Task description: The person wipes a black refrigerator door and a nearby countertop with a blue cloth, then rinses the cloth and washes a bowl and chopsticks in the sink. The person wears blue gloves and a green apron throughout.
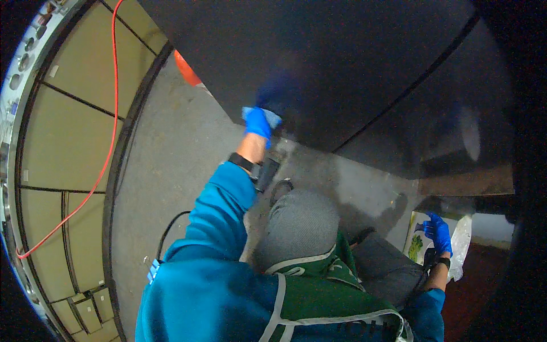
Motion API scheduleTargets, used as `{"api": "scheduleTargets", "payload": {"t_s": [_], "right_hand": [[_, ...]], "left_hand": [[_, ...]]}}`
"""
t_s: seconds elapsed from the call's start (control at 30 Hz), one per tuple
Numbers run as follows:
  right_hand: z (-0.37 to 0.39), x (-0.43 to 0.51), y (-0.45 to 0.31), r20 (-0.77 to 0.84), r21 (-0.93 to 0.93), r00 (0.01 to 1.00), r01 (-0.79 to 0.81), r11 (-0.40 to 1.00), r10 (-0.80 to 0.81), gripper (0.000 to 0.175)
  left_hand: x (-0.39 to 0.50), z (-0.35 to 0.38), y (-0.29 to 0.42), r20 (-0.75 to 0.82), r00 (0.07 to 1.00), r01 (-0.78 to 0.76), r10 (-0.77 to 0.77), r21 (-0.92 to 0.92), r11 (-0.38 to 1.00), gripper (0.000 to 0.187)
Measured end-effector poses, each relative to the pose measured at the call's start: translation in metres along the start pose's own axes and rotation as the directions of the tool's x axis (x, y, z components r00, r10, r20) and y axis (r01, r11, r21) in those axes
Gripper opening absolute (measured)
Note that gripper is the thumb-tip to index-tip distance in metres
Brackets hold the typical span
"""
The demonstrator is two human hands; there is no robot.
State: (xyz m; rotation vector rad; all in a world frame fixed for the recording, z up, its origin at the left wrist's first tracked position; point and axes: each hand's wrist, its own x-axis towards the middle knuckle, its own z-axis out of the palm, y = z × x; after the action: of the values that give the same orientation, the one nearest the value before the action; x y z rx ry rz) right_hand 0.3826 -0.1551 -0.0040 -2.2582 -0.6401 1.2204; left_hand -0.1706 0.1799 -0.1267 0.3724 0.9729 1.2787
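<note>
My left hand [258, 123], in a blue glove, is shut on a light blue cloth [272, 116]. It presses the cloth to a large dark glossy panel [324, 72], close to its lower edge. A faint bluish reflection of the glove shows in the panel. Off to the right, my right hand [438, 233], also gloved in blue, has its fingers apart and shows nothing held. Behind and beside it are a printed white box or pack [415, 241] with a green picture and a crumpled clear plastic bag [461, 243]. Whether the hand touches either is unclear.
Olive-green cabinet fronts [68, 141] with black frames line the left side. A red cable or hose [114, 85] hangs across them. An orange object [186, 68] shows past the panel's edge. Below lies the grey floor [158, 162]; my bent knee [303, 222] is close to the panel.
</note>
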Motion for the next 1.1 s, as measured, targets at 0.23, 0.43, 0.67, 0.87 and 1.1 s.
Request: {"api": "scheduleTargets", "payload": {"t_s": [0.23, 0.43, 0.67, 0.87, 1.1], "right_hand": [[-0.013, -0.002, 0.024, 0.018, 0.123, 0.996, -0.09, 0.988, 0.088, 0.029], [-0.013, -0.014, 0.021, 0.007, 0.011, 0.995, -0.096, 0.995, 0.096, 0.031], [-0.015, -0.019, 0.023, -0.018, -0.002, 0.978, -0.206, 0.979, 0.205, 0.032], [-0.015, -0.016, 0.023, -0.014, -0.013, 0.963, -0.271, 0.962, 0.271, 0.033], [0.003, -0.014, -0.007, 0.017, -0.084, 0.983, -0.18, 0.98, 0.182, 0.034]], "left_hand": [[0.018, -0.034, 0.09, -0.2, 0.874, -0.426, 0.444, 0.125, 0.896, 0.051], [0.071, -0.085, 0.014, -0.263, 0.947, -0.203, 0.183, -0.051, 0.978, 0.051], [0.126, -0.15, -0.077, 0.098, 0.966, -0.24, 0.238, 0.013, 0.971, 0.035], [0.038, -0.044, -0.197, 0.119, 0.982, -0.152, 0.145, 0.054, 0.987, 0.029], [0.015, -0.026, -0.195, 0.398, 0.917, -0.215, -0.026, 0.548, 0.808, 0.042]]}}
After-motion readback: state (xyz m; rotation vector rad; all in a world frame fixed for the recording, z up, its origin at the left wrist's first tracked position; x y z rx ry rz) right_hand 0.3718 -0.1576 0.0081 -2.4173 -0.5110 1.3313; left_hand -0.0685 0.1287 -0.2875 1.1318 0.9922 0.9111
